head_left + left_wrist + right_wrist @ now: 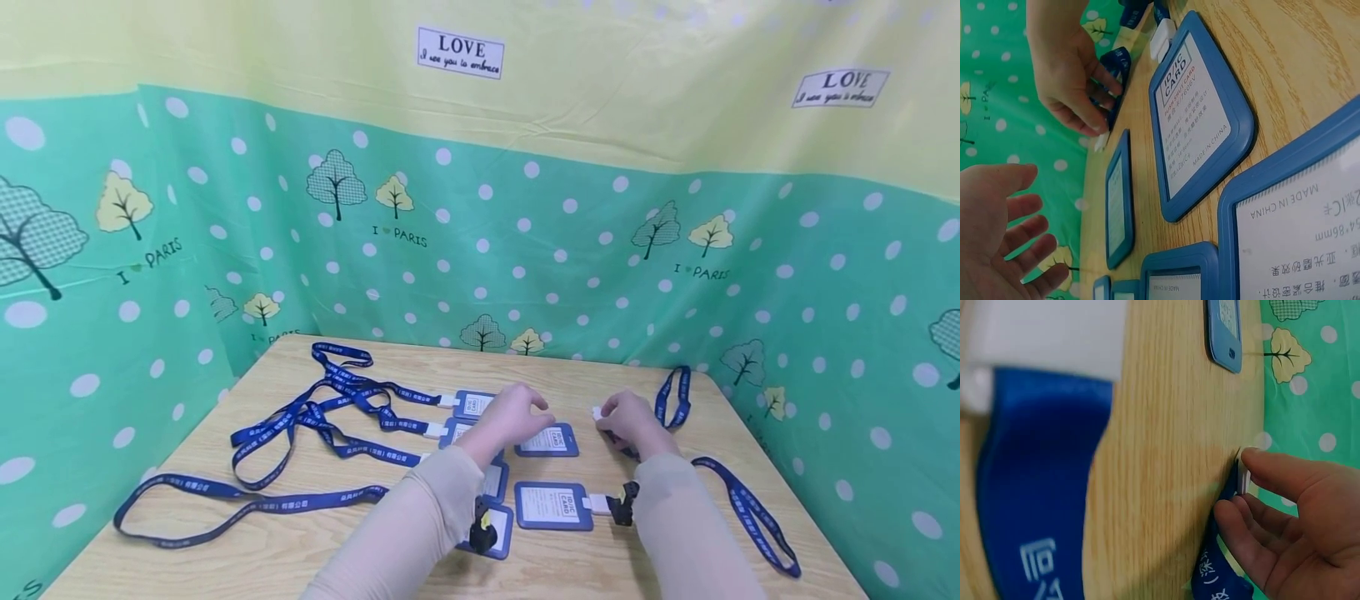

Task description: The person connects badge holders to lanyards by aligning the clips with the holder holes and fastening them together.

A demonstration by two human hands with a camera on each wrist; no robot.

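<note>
My right hand (pixel 636 423) pinches the white clip (pixel 1244 478) of a blue lanyard (pixel 1216 569) between thumb and fingers. The strap hangs below the fingers and runs along the tabletop. To the left of that clip lies a blue badge holder (pixel 551 442) with nothing attached to its slotted end. My left hand (pixel 513 417) hovers at this holder's left end, fingers loosely spread and holding nothing, as the left wrist view (pixel 1019 240) confirms. Nearer me, another badge holder (pixel 555 506) lies with a white clip (pixel 598 503) joined to it.
Several badge holders (pixel 497 525) lie in a column left of centre, partly hidden by my left arm. Their blue lanyards (pixel 262 504) spread across the left of the wooden table (pixel 300 558). Another lanyard loop (pixel 757 521) lies at the right. A patterned green curtain (pixel 420 308) stands behind.
</note>
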